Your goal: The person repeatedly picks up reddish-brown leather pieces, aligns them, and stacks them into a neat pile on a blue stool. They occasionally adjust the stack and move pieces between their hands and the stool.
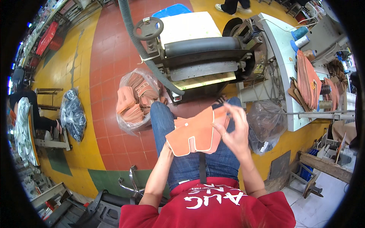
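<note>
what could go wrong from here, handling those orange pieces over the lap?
The orange pieces are unevenly fanned, so some might slip as the right hand works at their edge. The plastic bag stands open beside the left knee, heaped with more pieces; a bump could spill them.

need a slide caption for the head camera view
Hands on a stack of orange pieces above blue jeans, with a roller machine ahead.

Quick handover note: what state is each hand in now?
Left hand: apparently supporting a stack of flat, pale-edged orange pieces; mostly hidden, closure unclear.
Right hand: loosely curled at the stack's right edge; grip cannot be told.
</note>
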A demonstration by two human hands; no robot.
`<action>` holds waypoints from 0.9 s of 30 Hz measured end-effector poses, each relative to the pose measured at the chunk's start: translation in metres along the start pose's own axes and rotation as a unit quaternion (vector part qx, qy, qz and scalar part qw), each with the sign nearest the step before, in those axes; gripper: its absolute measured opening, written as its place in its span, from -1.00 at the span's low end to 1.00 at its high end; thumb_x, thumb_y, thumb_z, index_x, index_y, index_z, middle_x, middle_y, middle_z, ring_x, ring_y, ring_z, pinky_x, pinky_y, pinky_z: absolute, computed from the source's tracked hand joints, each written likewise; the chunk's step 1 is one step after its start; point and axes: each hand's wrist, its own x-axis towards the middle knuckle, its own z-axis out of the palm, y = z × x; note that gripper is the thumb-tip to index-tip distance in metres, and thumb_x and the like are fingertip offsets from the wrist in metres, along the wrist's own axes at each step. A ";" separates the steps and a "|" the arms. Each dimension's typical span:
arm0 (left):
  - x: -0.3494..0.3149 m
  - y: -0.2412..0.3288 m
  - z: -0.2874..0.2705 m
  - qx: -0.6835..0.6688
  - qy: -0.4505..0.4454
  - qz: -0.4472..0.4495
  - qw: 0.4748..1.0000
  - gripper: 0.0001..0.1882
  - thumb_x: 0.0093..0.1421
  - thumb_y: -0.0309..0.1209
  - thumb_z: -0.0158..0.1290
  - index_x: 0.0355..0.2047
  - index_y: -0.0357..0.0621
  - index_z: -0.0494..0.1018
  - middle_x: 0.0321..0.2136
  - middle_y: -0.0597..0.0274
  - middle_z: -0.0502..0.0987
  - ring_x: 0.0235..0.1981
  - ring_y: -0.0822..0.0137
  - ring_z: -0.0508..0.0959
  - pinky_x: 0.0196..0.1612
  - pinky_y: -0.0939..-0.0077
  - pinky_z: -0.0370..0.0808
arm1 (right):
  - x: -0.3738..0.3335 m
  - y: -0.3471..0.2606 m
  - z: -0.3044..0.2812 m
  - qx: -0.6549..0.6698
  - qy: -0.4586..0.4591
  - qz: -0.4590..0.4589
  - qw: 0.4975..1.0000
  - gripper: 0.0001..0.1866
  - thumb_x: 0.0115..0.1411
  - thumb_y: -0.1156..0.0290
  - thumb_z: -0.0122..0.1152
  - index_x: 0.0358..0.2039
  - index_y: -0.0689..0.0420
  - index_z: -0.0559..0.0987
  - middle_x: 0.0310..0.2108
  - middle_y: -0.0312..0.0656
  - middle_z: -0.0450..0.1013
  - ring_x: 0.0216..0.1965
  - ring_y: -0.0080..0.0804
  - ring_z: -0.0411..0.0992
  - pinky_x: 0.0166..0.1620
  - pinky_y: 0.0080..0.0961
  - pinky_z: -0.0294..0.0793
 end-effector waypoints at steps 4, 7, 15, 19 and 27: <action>-0.005 0.008 0.010 -0.009 -0.054 -0.015 0.998 -0.21 -0.04 -0.38 0.13 0.21 -0.30 0.11 0.08 0.03 0.38 0.06 0.20 0.46 0.11 0.29 0.44 | 0.024 0.012 -0.004 -0.036 -0.233 -0.008 0.972 -0.48 -0.03 0.15 0.38 -0.09 0.17 0.55 -0.07 -0.14 0.45 0.04 -0.18 0.33 0.11 -0.29 0.23; -0.007 0.004 0.006 -0.020 -0.059 -0.004 0.998 -0.20 -0.05 -0.38 0.14 0.21 -0.30 0.11 0.07 0.03 0.38 0.06 0.20 0.46 0.11 0.29 0.44 | 0.031 0.011 0.004 -0.041 -0.253 -0.075 0.964 -0.65 0.02 0.16 0.33 -0.23 0.08 0.64 -0.07 -0.23 0.47 0.02 -0.21 0.35 0.09 -0.30 0.24; -0.022 0.010 -0.044 0.056 0.116 -0.022 0.991 -0.16 -0.11 -0.34 0.17 0.20 -0.32 0.13 0.05 0.00 0.41 0.04 0.18 0.48 0.11 0.27 0.45 | 0.063 0.060 0.018 0.232 -0.159 0.136 0.950 -0.83 0.16 0.43 0.27 -0.30 0.27 0.61 -0.52 -0.26 0.52 -0.64 -0.66 0.40 -0.58 -0.67 0.39; -0.017 0.019 -0.055 0.053 0.125 0.010 0.991 -0.18 -0.11 -0.35 0.16 0.18 -0.35 0.15 0.03 -0.01 0.43 0.02 0.16 0.49 0.09 0.29 0.47 | 0.102 0.107 0.055 0.351 -0.142 0.215 0.900 -0.77 0.22 0.37 0.22 -0.26 0.32 0.58 -0.62 -0.34 0.45 -0.71 -0.70 0.34 -0.64 -0.73 0.32; -0.030 0.021 -0.059 0.067 0.146 -0.015 0.987 -0.17 -0.14 -0.34 0.17 0.17 -0.36 0.18 0.01 -0.01 0.45 0.00 0.12 0.51 0.07 0.25 0.47 | 0.131 0.103 0.029 0.261 -0.375 0.146 0.877 -0.78 0.19 0.31 0.26 -0.30 0.22 0.60 -0.63 -0.35 0.43 -0.67 -0.69 0.38 -0.59 -0.69 0.35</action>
